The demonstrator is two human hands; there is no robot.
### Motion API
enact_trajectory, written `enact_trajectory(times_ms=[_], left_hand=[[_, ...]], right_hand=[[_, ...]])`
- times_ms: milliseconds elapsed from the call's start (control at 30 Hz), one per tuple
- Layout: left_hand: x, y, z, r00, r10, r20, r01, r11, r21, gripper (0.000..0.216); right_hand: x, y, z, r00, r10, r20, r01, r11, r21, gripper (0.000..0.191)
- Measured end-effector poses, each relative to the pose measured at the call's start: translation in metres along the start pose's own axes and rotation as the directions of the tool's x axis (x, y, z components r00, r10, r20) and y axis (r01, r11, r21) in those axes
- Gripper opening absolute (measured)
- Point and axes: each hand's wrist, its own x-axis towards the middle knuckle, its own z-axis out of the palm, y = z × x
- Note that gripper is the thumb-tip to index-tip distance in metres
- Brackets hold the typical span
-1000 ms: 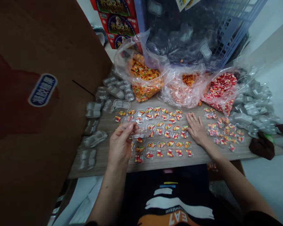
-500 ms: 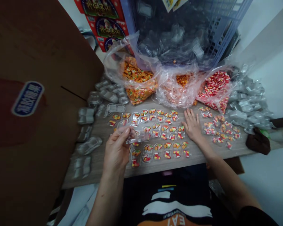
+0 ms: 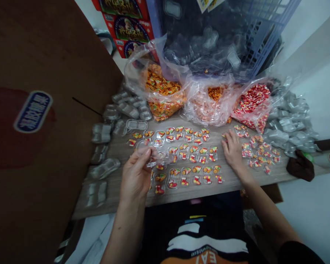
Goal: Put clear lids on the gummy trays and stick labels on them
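Observation:
My left hand is closed on a clear plastic blister shell, pinched between thumb and fingers above the left part of the rows. Below it lie rows of filled blister packs, each with a green-and-orange candy and a red boot-shaped candy. My right hand rests palm down on the table at the right end of the rows, fingers apart. By its fingertips is a small candy piece. Just right of that hand lies a cluster of candy-filled packs. What lies under its palm is hidden.
Behind the rows stand open bags of orange candies, orange pieces and red-and-white candies. Empty clear shells are heaped right, more left. A purple crate stands behind; a large cardboard box borders the left.
My right hand has slid a little to the right, away from the rows and towards the cluster of packs. My left hand still holds the shell in nearly the same place.

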Motion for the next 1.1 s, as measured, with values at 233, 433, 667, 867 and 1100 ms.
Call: enact_trajectory(times_ms=[233,433,667,867,1100], left_hand=[[-0.009,-0.005,0.026,0.996,-0.042,0.073,0.042,0.999,0.0,0.028],[-0.019,-0.04,0.059,0.962,-0.158,0.222,0.157,0.987,0.02,0.028],[-0.036,-0.083,0.07,0.839,-0.331,0.432,0.286,0.944,0.168,0.026],[-0.049,-0.083,0.074,0.764,-0.359,0.536,0.274,0.933,0.235,0.026],[-0.046,-0.067,0.056,0.814,-0.411,0.411,0.378,0.912,0.162,0.03]], right_hand=[[-0.002,0.005,0.016,0.992,-0.058,0.111,0.074,0.987,-0.142,0.063],[0.008,0.004,0.002,0.985,-0.018,0.173,0.043,0.989,-0.144,0.067],[-0.017,-0.057,-0.062,0.985,0.084,0.154,-0.143,0.889,0.435,0.048],[-0.048,-0.089,-0.076,0.891,0.133,0.433,-0.449,0.39,0.804,0.042],[-0.097,-0.059,-0.059,0.762,0.55,0.34,-0.5,0.167,0.85,0.041]])
